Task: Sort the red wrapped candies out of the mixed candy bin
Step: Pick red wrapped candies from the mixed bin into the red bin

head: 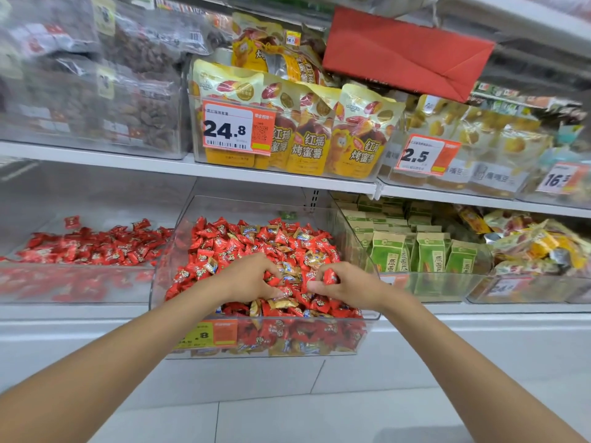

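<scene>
My right hand [347,284] pinches 1 small red wrapped candy [330,277] just above the pile in the clear plastic mixed candy bin [351,238]. My left hand [252,276] digs curled fingers into the pile; I cannot tell if it grips anything. Best move: lift reds singly by the wrapper, leave the gold wrapped candies [281,302], and drop reds in the neighbouring clear bin of red candies [64,282]. Readable: orange price tag 24.8 [236,129], orange price tag 2.5 [422,155].

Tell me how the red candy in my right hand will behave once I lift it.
Probably light: fingertips of the right hand alone pinch the red candy. Its glossy wrapper looks slippery, so the grip may slide. Flat-ended, it likely won't roll.
</scene>
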Motion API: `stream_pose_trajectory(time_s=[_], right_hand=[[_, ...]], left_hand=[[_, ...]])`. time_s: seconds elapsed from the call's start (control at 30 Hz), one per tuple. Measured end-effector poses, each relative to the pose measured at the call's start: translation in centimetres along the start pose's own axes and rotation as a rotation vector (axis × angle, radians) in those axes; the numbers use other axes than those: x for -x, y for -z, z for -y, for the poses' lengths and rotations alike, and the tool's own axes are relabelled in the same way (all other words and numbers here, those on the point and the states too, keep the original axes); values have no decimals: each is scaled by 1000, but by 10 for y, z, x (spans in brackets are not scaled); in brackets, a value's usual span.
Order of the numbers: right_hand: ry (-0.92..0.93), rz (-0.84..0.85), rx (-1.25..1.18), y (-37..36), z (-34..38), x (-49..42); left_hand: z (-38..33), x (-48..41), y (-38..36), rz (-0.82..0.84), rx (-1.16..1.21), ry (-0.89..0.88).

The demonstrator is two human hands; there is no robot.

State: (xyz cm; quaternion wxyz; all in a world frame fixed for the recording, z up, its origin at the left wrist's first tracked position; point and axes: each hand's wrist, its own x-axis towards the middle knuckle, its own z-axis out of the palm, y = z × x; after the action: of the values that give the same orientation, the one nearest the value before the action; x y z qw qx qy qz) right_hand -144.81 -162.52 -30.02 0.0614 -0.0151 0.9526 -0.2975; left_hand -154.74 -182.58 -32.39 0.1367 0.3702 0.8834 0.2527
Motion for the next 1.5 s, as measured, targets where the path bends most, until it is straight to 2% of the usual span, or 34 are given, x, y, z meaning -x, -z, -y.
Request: stream_pose_trajectory(time_s=[0.13, 0.33, 0.7, 0.9, 1.03, 1.1, 1.23, 1.4, 1.5], right_hand=[[6, 39, 7, -8, -2, -1], [-72, 47, -128, -3, 0, -3], [-138, -70, -450, 11, 2, 0], [-90, -190, -246, 8, -3, -6], [-33, -265, -221, 5, -6, -17], [-17, -226, -149, 3, -10, -26], [-48, -35, 43, -3, -9, -36], [-46, 66, 4, -2, -4, -37], [-39, 47, 7, -5, -1, -36]], left_hand=[[0, 5, 7, -53, 241, -31], [6, 12, 17, -71, 427, -26], [4, 11, 13, -68, 448, 7], [0, 2, 9, -44, 361, -47], [-5, -2, 6, 53, 236, -114], [-7, -2, 4, 101, 193, -111], [-4, -5, 0, 96, 116, -77], [-6, -4, -7, 31, 136, -95], [-6, -2, -7, 22, 141, -117]])
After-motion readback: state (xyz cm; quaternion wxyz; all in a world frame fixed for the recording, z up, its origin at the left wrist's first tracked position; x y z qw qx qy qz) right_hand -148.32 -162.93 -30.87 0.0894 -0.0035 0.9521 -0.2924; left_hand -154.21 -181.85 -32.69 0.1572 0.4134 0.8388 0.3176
